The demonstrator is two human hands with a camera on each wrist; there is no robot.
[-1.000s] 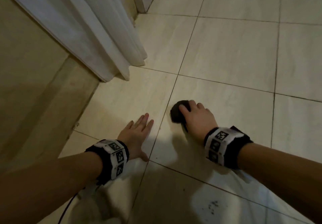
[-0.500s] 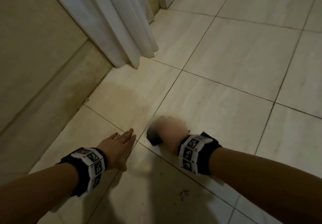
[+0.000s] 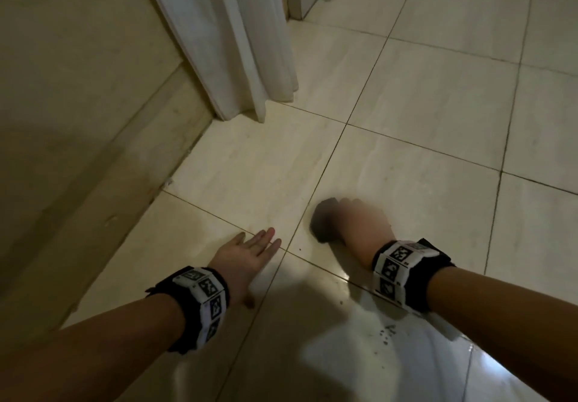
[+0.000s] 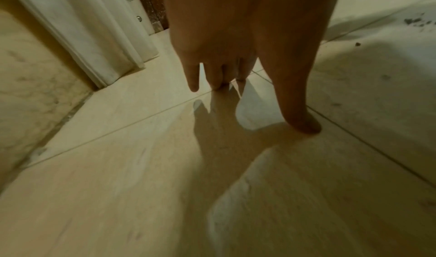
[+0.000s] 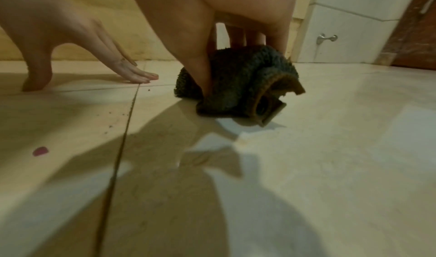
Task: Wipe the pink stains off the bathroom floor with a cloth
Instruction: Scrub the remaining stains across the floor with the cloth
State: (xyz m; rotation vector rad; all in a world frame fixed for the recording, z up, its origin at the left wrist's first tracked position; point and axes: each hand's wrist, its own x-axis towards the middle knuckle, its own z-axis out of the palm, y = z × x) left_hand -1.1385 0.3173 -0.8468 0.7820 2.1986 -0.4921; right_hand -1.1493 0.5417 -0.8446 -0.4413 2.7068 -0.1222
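My right hand (image 3: 353,226) grips a bunched dark cloth (image 3: 323,221) and presses it on the beige tiled floor (image 3: 422,104). In the right wrist view the thumb and fingers curl round the dark cloth (image 5: 243,80), which touches the tile. A small pink stain (image 5: 40,151) lies on the floor nearer the camera, left of the grout line. My left hand (image 3: 247,254) rests flat on the floor left of the cloth, fingers straight; in the left wrist view its fingertips (image 4: 304,125) touch the tile.
A white curtain (image 3: 237,41) hangs to the floor at the back left beside a beige wall (image 3: 62,88). Dark crumbs (image 3: 386,334) lie on the wet shiny tile near my right forearm. A white door with a metal stop (image 5: 326,37) stands behind the cloth.
The right hand has slid the cloth over the tile, towards me and then slightly away. The left hand stays flat on the floor. My head has shifted, so the curtain sits further back.
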